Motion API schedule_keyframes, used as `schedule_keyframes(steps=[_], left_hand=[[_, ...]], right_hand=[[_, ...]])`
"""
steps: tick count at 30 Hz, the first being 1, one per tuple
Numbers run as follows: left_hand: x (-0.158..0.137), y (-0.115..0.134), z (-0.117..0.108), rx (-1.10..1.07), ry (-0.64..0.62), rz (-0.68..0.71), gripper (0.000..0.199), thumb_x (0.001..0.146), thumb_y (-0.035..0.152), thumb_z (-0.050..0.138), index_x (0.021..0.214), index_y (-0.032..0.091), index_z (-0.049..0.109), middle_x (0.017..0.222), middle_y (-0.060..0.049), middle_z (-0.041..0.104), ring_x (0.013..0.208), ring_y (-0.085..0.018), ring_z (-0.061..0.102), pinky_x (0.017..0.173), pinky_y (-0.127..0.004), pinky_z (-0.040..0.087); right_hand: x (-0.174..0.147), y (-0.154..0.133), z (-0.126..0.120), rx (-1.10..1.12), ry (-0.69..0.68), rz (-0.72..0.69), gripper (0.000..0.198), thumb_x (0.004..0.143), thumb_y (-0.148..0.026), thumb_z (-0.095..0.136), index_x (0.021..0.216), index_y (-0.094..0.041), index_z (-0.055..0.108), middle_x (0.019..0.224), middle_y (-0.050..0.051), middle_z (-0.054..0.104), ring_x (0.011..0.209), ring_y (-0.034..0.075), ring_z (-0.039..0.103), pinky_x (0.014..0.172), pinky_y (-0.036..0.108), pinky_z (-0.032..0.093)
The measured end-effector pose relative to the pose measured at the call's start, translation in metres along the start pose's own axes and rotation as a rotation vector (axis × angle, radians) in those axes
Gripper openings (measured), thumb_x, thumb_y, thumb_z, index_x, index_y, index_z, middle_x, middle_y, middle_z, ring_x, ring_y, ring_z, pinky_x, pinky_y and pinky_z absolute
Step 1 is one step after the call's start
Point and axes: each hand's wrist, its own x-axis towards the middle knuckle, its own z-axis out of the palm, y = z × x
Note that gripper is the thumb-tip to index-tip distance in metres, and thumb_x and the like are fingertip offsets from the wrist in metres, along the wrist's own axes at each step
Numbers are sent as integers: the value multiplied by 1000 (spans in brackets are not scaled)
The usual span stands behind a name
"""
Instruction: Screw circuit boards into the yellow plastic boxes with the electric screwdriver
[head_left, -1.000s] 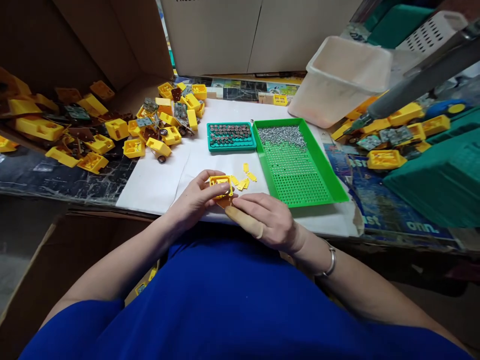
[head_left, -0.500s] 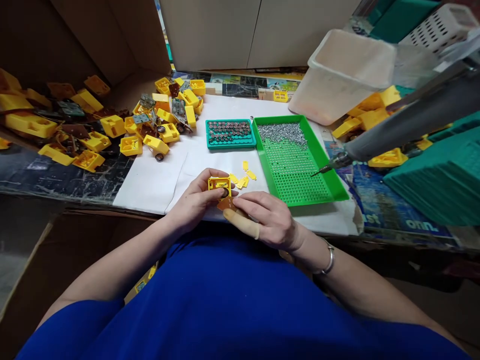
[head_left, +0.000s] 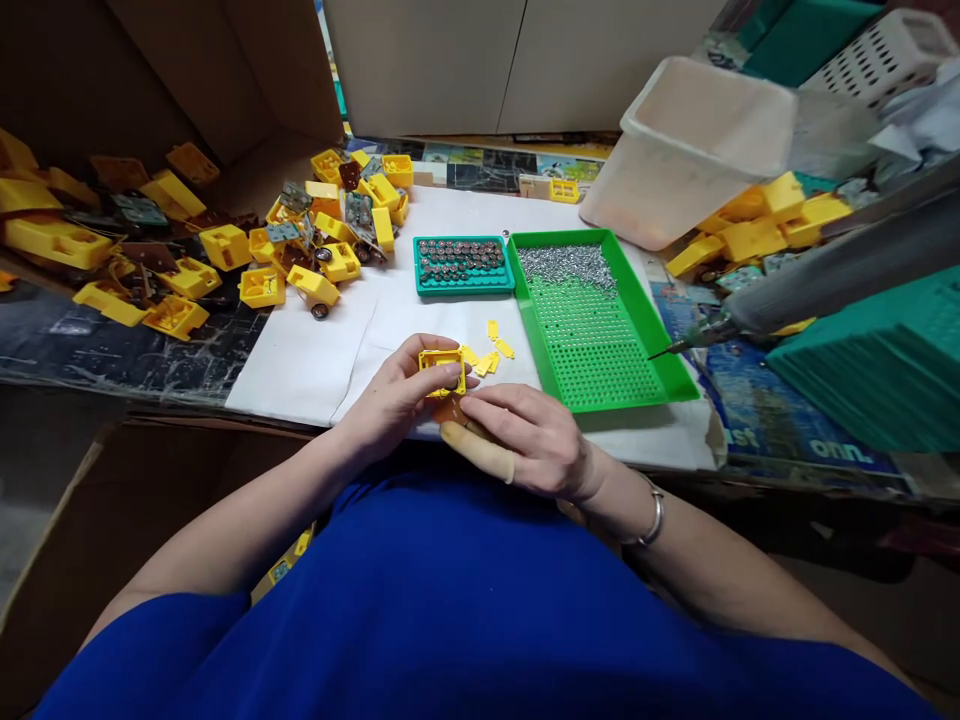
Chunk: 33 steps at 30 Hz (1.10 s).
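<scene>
My left hand [head_left: 390, 395] is closed around a small yellow plastic housing [head_left: 430, 360], its open side facing up. The left thumb presses inside the housing, over a round dark part that it mostly hides. Just below, my right hand [head_left: 536, 435] pinches a brown circuit board [head_left: 445, 410] close against the housing's near edge. One finger of the right hand wears a pale finger cot [head_left: 480, 452]. Several flat yellow pieces [head_left: 487, 362] lie on the white paper beyond my hands.
A teal tray [head_left: 463, 292] holds rows of small round parts. Beside it a green perforated tray [head_left: 551, 375] contains loose screws. A power screwdriver [head_left: 750, 310] reaches in from the right. Yellow housings with boards [head_left: 341, 262] are heaped at left, by a cardboard box [head_left: 277, 80].
The left thumb has moved further over the round part in the housing. The brown board has tilted and sits closer under the housing. The screwdriver tip has shifted right.
</scene>
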Motion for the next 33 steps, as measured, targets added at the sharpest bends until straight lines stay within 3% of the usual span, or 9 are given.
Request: schedule_keyframes(steps=[4, 8, 16, 22, 26, 29, 33], left_hand=[[5, -3, 1, 50, 34, -27, 47, 62, 24, 85, 98, 20, 55, 80, 1, 69, 67, -11, 63, 66, -24, 47], [8, 1, 5, 63, 54, -70, 44, 57, 10, 77, 93, 20, 53, 76, 2, 69, 61, -10, 60, 59, -21, 43], [7, 11, 6, 7, 73, -114, 40, 54, 8, 61, 91, 19, 55, 77, 0, 69, 68, -14, 64, 65, -25, 46], [0, 3, -3, 27, -19, -20, 44, 61, 9, 63, 102, 22, 53, 81, 2, 69, 74, -14, 65, 70, -25, 46], [-2, -2, -8, 92, -73, 50, 37, 69, 11, 68, 104, 21, 59, 86, 2, 68, 75, -11, 61, 71, -23, 46], [-1, -3, -11, 36, -135, 9, 29, 72, 15, 72, 99, 20, 63, 92, 0, 68, 83, -14, 63, 80, -28, 51], [3, -3, -14, -98, -193, -101, 26, 71, 13, 67, 97, 18, 66, 90, -2, 67, 85, -17, 65, 83, -36, 55]], right_hand=[[3, 0, 0, -1, -13, -47, 23, 90, -7, 55, 99, -15, 74, 89, 11, 74, 88, 21, 70, 74, 34, 63], [7, -1, 0, 7, -30, -99, 22, 90, -6, 55, 100, -13, 74, 89, 10, 75, 86, 22, 72, 76, 36, 64], [3, 1, -4, -12, -32, -80, 23, 89, -6, 56, 100, -15, 74, 89, 10, 75, 87, 22, 71, 75, 37, 64], [-6, -1, -2, -33, 5, 84, 22, 92, -9, 54, 103, -19, 71, 93, 9, 74, 92, 18, 68, 74, 31, 62], [-2, 1, -1, 22, -56, 211, 26, 94, -9, 50, 112, -18, 67, 90, 8, 72, 83, 17, 67, 71, 30, 59], [4, 7, -2, 134, -148, 375, 27, 96, -12, 50, 118, -17, 64, 92, 8, 73, 82, 15, 68, 72, 28, 58], [13, 18, -5, 301, -242, 584, 19, 92, -14, 59, 110, -14, 66, 98, 7, 75, 85, 15, 70, 76, 26, 57]])
